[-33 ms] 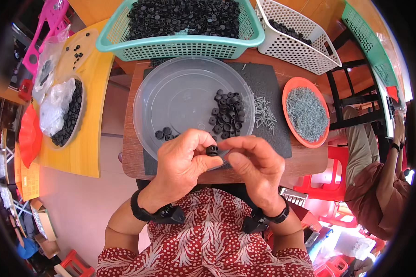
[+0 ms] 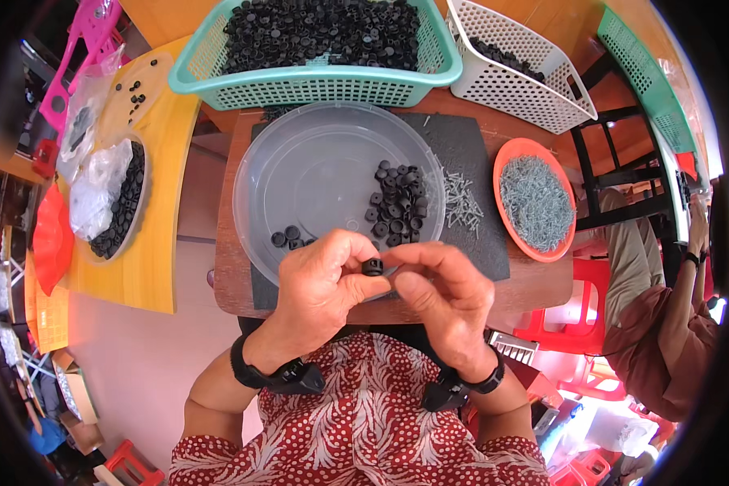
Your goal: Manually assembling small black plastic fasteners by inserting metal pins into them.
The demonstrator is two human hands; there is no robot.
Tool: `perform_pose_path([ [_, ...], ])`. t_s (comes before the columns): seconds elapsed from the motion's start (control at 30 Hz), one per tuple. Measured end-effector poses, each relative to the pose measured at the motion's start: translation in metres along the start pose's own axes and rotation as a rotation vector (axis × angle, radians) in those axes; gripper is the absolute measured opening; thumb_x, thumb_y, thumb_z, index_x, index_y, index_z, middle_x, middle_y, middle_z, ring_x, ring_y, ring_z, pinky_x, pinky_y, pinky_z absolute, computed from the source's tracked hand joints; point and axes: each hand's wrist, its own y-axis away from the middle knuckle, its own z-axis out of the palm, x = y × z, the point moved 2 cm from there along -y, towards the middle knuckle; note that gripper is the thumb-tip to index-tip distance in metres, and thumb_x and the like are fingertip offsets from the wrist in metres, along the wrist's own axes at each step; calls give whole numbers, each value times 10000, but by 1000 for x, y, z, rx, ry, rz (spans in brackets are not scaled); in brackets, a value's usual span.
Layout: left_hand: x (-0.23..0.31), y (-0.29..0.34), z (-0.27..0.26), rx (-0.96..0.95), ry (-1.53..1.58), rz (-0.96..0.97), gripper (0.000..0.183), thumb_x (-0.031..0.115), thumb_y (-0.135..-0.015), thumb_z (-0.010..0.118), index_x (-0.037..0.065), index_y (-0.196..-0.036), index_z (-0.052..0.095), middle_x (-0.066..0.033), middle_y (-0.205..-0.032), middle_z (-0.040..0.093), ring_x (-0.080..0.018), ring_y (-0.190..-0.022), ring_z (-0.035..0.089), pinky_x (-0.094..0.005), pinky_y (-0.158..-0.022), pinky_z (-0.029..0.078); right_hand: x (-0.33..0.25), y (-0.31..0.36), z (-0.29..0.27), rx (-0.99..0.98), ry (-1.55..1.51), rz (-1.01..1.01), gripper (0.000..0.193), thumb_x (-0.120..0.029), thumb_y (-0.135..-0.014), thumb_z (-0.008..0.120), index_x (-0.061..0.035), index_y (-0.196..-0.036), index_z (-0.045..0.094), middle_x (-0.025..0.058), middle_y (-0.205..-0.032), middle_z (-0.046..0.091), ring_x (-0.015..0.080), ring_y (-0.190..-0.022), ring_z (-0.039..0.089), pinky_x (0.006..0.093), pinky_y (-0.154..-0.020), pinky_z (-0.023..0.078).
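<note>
My left hand (image 2: 316, 279) pinches a small round black plastic cap (image 2: 372, 266) between thumb and forefinger, above the near rim of a clear round basin (image 2: 300, 162). My right hand (image 2: 449, 296) is beside it, forefinger reaching to the cap and thumb bent close below. Whether something small sits between those right fingertips is hidden. Inside the basin lie a heap of black caps (image 2: 398, 198) at the right and a few more caps (image 2: 279, 239) at the near left. Loose silver screws (image 2: 462, 202) are scattered on a dark mat (image 2: 486, 251) right of the basin.
Past the basin stand a green basket (image 2: 316, 95) full of black parts and a white basket (image 2: 522, 89). An orange plate (image 2: 500, 162) of screws lies at the right. A yellow table (image 2: 158, 243) holds a bagged tray of black pieces. A person (image 2: 664, 324) sits at far right.
My right hand has shifted very slightly left. My left hand keeps its hold on the cap, with hardly any movement.
</note>
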Motion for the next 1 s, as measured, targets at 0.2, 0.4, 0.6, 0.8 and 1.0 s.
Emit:
perform_pose_path([
  [0.2,2,1,3,43,-132,131,272,161,-741,763,5,-856,573,-65,-707,614,-122,-611,587,-243,-560,462,-1,-3,4,-50,-52,92,232,-27,-830,637,12,-1055,597,86,-900,611,131,-791,579,260,-706,475],
  [0.4,2,1,11,8,-208,112,310,79,-727,753,11,-960,560,-69,-757,629,-135,-612,587,-248,-563,465,-1,-11,0,-89,51,61,307,-5,-814,660,30,-1108,575,61,-924,619,103,-838,574,232,-745,472],
  [0.6,-3,-3,-1,9,-104,-86,300,-8,-750,682,-11,-1024,560,-86,-748,607,-157,-603,588,-262,-562,475,-15,-76,-52,175,495,-132,114,-19,-848,579,36,-944,608,98,-811,610,146,-749,581,290,-674,479],
  [0.8,-10,-3,-16,56,-116,-158,176,-2,-801,634,-30,-967,581,-67,-748,611,-112,-658,586,-236,-607,472,-10,-177,-150,437,934,-399,251,-215,-859,550,25,-819,609,201,-726,603,328,-684,595,399,-648,451],
  [1.0,-17,-18,-14,-7,-146,-132,123,-12,-807,613,-23,-929,600,-36,-780,602,-93,-706,579,-218,-624,457,-9,-254,-204,433,1369,-421,290,-281,-819,568,-4,-864,640,222,-831,633,396,-836,602,447,-738,463],
])
